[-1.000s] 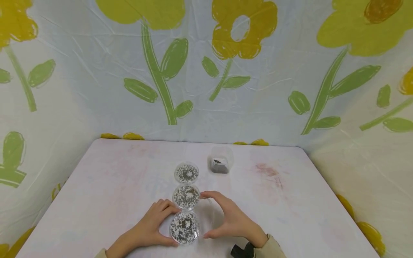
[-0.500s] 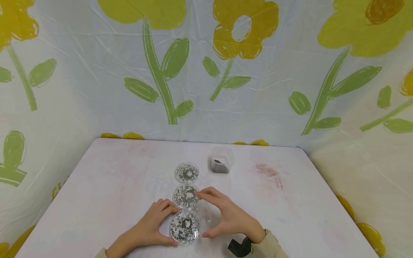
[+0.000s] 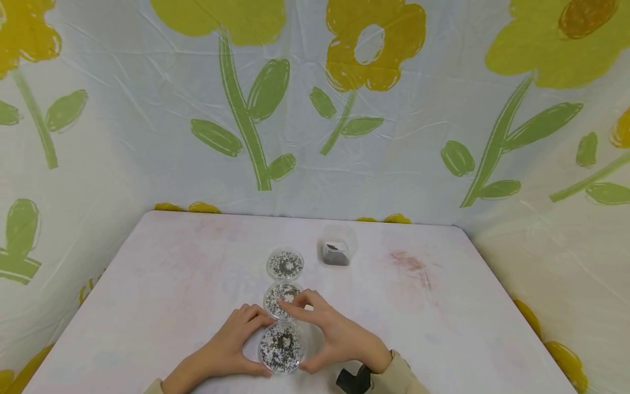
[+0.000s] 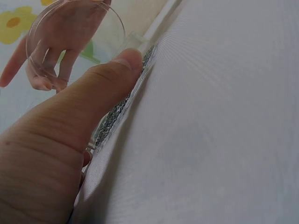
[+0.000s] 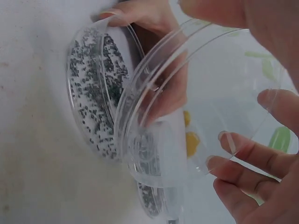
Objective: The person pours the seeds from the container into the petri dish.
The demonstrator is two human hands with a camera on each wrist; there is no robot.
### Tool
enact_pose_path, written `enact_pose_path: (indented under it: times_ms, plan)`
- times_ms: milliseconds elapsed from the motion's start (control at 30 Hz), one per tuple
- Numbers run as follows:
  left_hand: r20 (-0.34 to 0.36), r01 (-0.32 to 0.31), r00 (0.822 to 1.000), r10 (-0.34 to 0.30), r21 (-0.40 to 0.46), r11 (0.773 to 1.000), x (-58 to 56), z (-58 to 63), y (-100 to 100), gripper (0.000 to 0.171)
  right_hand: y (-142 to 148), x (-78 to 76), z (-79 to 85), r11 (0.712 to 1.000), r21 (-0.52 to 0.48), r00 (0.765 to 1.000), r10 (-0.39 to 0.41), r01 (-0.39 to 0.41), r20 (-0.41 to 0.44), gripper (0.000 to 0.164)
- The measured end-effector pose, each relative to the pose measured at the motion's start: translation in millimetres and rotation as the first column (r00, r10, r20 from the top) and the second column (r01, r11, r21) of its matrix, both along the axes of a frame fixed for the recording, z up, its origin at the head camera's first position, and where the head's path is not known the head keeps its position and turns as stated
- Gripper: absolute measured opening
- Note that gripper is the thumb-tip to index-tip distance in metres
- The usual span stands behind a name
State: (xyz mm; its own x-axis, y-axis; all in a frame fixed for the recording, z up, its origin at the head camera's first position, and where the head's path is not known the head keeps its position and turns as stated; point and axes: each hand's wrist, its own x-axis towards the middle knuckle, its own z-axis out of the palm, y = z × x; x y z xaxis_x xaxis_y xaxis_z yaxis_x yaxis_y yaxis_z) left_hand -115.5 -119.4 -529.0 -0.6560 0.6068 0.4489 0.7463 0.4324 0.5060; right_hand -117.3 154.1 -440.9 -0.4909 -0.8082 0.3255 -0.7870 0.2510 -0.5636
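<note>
Three round clear petri dishes of dark granules stand in a line on the table. In the head view, my left hand curls round the nearest dish, thumb and fingers on its rim. The left thumb presses against its side in the left wrist view. My right hand grips a clear petri dish lid by its edges, tilted beside and over the nearest dish. That lid is barely visible in the head view. The right fingers overlap the middle dish; the far dish stands behind.
A clear plastic tub with dark contents stands at the back, right of the far dish. A black device sits at the right wrist. A flower-print sheet hangs behind the pale table.
My right hand has moved left with the lid, from beside the dishes to over the nearest dish's right side. My left hand has stayed on that dish.
</note>
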Motion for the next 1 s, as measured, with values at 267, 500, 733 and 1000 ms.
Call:
enact_pose_path:
  times_ms: [267, 500, 733, 1000]
  plan:
    - [0.005, 0.010, 1.000, -0.010, -0.003, 1.000, -0.3, 0.8, -1.0, 0.076, -10.8, 2.9, -9.2, 0.996, 0.087, 1.000, 0.008, -0.009, 0.004, 0.105]
    - [0.016, 0.010, 1.000, -0.010, -0.003, 1.000, 1.0, 2.5, -0.9, 0.077, -14.5, 5.1, -14.2, 0.990, 0.136, 0.999, -0.039, 0.040, -0.011, 0.108]
    - [0.009, 0.005, 1.000, -0.005, 0.000, 1.000, 2.1, 2.2, -0.9, 0.076, -22.7, 4.3, -22.6, 0.993, 0.104, 0.998, -0.052, 0.056, -0.046, 0.100]
    - [0.017, -0.002, 1.000, 0.002, 0.001, 1.000, 1.8, 4.6, 0.7, 0.071, -24.2, 4.3, -33.5, 0.997, 0.082, 0.999, -0.006, 0.010, -0.044, 0.085]
